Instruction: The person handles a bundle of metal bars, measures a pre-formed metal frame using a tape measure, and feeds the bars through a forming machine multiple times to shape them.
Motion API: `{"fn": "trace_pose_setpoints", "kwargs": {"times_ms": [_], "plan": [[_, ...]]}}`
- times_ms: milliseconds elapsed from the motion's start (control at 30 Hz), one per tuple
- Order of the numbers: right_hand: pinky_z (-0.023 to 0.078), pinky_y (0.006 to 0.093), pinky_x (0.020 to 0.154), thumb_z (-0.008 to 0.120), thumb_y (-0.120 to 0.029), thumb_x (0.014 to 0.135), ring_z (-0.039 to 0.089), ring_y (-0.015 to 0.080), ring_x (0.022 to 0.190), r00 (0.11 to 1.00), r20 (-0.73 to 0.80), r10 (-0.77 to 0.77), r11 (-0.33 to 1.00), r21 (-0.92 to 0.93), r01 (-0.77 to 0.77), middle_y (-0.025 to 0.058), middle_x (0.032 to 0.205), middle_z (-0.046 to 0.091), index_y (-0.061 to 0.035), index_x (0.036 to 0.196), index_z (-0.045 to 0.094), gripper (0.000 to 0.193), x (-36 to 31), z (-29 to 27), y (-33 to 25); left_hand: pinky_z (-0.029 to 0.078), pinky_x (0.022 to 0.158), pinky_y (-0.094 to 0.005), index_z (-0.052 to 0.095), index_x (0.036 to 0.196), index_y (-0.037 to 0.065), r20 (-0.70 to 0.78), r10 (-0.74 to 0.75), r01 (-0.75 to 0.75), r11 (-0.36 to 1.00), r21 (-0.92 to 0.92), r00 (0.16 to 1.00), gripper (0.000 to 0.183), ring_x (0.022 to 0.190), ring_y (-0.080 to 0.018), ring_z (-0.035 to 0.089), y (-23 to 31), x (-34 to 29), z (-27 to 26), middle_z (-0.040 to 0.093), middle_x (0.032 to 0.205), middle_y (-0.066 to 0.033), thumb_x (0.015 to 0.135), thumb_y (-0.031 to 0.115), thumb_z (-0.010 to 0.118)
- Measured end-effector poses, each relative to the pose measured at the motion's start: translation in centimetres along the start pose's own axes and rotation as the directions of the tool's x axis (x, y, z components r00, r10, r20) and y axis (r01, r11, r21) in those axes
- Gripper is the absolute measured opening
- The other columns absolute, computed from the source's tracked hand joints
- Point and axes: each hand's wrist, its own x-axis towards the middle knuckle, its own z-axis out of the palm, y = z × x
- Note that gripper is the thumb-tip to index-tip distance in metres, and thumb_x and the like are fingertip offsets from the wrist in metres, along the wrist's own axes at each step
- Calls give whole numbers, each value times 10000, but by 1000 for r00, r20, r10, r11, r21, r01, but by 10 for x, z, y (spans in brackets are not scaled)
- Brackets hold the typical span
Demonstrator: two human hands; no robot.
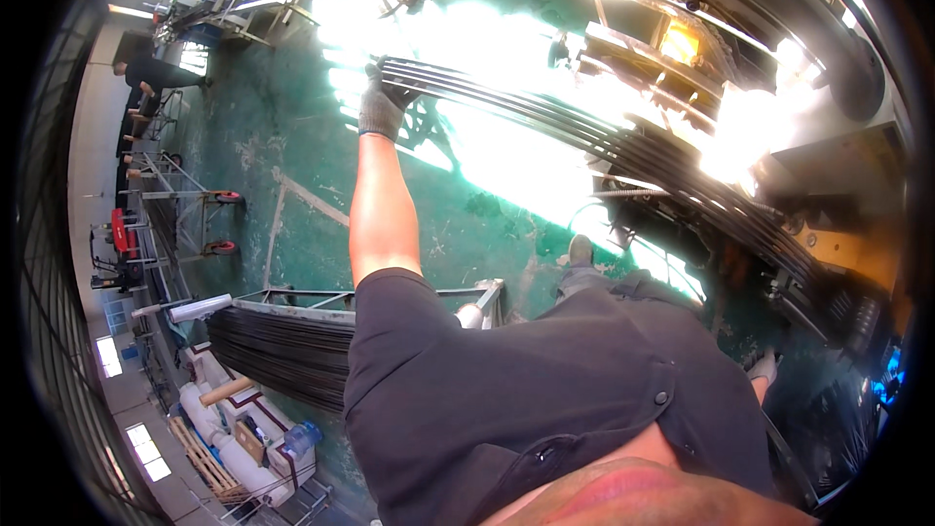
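Observation:
At the end of my outstretched left arm, my left hand (pixel 385 105), in a grey knit work glove, is closed around the ends of several long, thin dark rods (pixel 575 129). Side by side, the rods run from that hand down to the right, along the machine. My right hand (pixel 765 367), in a pale glove, shows small at the lower right, low beside my body. Its fingers are too small to make out, and I cannot tell whether it touches anything.
A metal rack (pixel 302 302) at my left carries a thick bundle of dark rods (pixel 278 343). The machine (pixel 838 244) fills the right side. Wheeled frames (pixel 190 197) stand at the far left, near a person in dark clothes (pixel 156 76). Strong sunlight glares across the green floor (pixel 312 175).

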Motion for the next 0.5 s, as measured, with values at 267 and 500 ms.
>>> {"fn": "trace_pose_setpoints", "kwargs": {"times_ms": [267, 500], "plan": [[329, 290, 496, 732, -361, 1018, 503, 115, 554, 983, 164, 77, 997, 5, -79, -14, 696, 595, -121, 912, 743, 262, 37, -32, 19, 497, 1106, -634, 579, 1443, 86, 26, -100, 99, 994, 50, 995, 514, 1248, -408, 648, -3, 24, -20, 670, 1371, -181, 1136, 467, 420], [448, 321, 564, 784, -338, 964, 609, 175, 644, 986, 153, -65, 998, 33, 60, 25, 796, 669, -93, 953, 746, 249, 31, -33, 22, 234, 1300, -625, 493, 1546, 48, 245, -269, 252, 963, 100, 931, 681, 1514, -417, 424, 23, 41, -78, 507, 1600, -220, 1115, 546, 321]]}}
